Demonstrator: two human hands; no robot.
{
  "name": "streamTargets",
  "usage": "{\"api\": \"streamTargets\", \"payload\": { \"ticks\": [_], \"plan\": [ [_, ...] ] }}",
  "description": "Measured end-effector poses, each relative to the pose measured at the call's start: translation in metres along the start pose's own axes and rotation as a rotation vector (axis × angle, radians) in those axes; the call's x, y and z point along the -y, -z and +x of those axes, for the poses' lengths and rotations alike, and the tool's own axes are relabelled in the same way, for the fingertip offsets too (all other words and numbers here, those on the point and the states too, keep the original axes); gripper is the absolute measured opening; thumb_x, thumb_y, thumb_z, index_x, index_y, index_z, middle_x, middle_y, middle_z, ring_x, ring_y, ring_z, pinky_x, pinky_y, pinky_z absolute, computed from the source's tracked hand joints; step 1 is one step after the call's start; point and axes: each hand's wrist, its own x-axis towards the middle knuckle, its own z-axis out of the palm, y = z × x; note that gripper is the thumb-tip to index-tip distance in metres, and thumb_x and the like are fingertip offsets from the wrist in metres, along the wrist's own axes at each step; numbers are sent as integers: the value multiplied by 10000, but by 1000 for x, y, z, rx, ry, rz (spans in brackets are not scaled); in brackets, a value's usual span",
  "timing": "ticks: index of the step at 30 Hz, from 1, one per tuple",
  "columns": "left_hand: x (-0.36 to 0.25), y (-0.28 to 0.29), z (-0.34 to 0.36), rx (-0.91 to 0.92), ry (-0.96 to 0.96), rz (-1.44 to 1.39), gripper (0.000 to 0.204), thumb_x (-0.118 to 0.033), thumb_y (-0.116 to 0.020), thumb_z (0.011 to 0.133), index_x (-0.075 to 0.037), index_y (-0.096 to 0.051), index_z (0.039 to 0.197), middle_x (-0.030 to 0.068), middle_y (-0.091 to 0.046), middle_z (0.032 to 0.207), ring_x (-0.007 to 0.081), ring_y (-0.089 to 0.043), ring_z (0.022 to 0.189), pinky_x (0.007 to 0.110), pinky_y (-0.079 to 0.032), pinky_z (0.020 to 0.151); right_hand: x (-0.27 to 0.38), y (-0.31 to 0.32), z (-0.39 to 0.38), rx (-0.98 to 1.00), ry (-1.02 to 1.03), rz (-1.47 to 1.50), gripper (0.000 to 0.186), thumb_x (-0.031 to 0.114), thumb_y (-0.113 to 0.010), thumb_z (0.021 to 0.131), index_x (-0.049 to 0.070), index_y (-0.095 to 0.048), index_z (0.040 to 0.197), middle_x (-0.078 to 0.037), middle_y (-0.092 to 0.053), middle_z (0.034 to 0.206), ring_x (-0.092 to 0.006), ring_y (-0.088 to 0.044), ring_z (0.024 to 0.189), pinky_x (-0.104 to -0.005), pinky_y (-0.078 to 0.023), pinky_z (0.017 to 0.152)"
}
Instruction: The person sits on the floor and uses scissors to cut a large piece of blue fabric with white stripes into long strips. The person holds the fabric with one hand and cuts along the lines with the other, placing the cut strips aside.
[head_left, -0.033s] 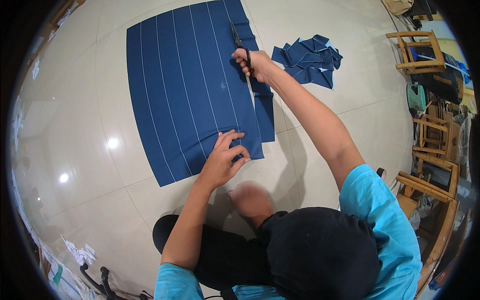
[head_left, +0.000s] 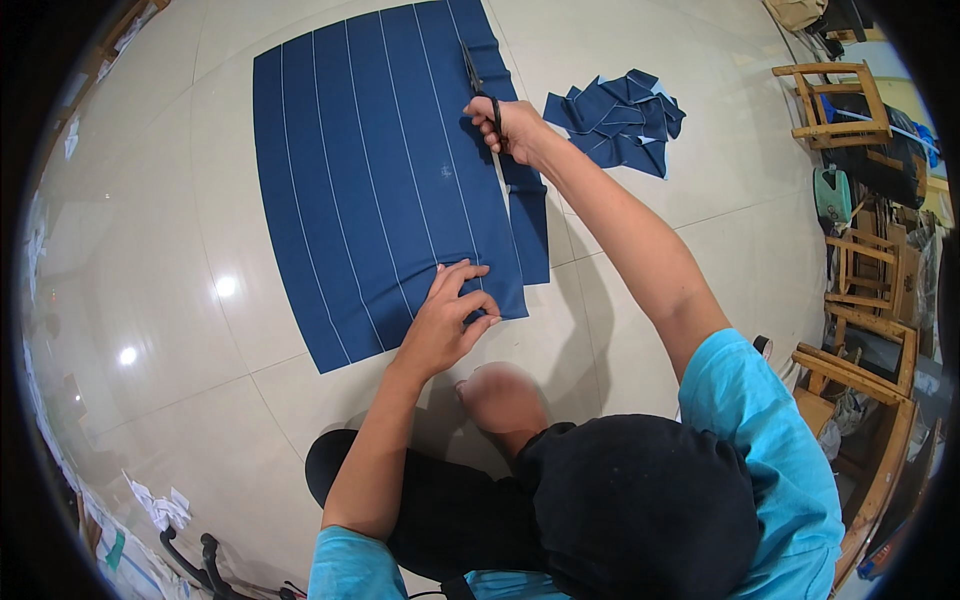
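Note:
A sheet of navy blue fabric (head_left: 350,180) with white parallel lines lies on the tiled floor. My right hand (head_left: 505,130) is shut on black-handled scissors (head_left: 473,70), whose blades sit along the right-hand line near the far end. Below them a cut edge separates a strip of fabric (head_left: 528,240) at the sheet's right side. My left hand (head_left: 458,305) rests on the sheet's near right part, fingers bent and apart, with small wrinkles beside them. To the right of the scissors lies a loose heap of navy fabric pieces (head_left: 615,120).
Wooden stools (head_left: 830,105) and frames (head_left: 855,390) line the right side with a teal container (head_left: 832,195). My bare foot (head_left: 500,395) is just below the sheet. A scrap of white material (head_left: 160,505) and black tubular legs (head_left: 205,555) are at the lower left.

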Motion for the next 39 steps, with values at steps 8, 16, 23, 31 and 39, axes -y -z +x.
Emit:
{"api": "streamTargets", "payload": {
  "ticks": [8,16,23,31,39],
  "plan": [
    [0,2,6,0,-8,5,98,-142,-841,961,-98,-789,1032,192,-617,1552,438,-499,1542,655,-274,1345,5,-1,13,-5,11,-1,277,212,-919,838,33,-710,806,-38,-626,749,-126,-530,568,-295,-423,486],
    [1,3,7,0,-3,-2,95,-144,-836,966,-100,-792,1036,192,-615,1555,446,-490,1548,660,-266,1345,6,-2,14,6,18,0,238,161,-889,852,34,-700,783,-38,-635,737,-114,-542,569,-279,-428,476],
    [0,2,9,0,-1,4,90,-139,-836,964,-103,-791,1033,190,-617,1548,450,-485,1552,660,-263,1345,7,0,14,-1,25,-45,266,195,-897,850,41,-690,786,-33,-622,735,-116,-541,561,-282,-429,476],
    [0,3,9,9,2,-3,83,-140,-829,967,-101,-785,1025,183,-612,1555,444,-478,1560,657,-254,1350,15,-2,18,8,13,4,298,248,-927,840,56,-700,819,-27,-608,740,-119,-529,561,-285,-429,495],
    [2,2,8,22,13,-7,85,-162,-816,986,-112,-781,1046,186,-608,1572,477,-434,1578,645,-249,1358,18,-5,26,6,25,-33,298,282,-916,858,87,-695,814,-3,-596,737,-108,-506,569,-281,-417,513]
  ]
}}
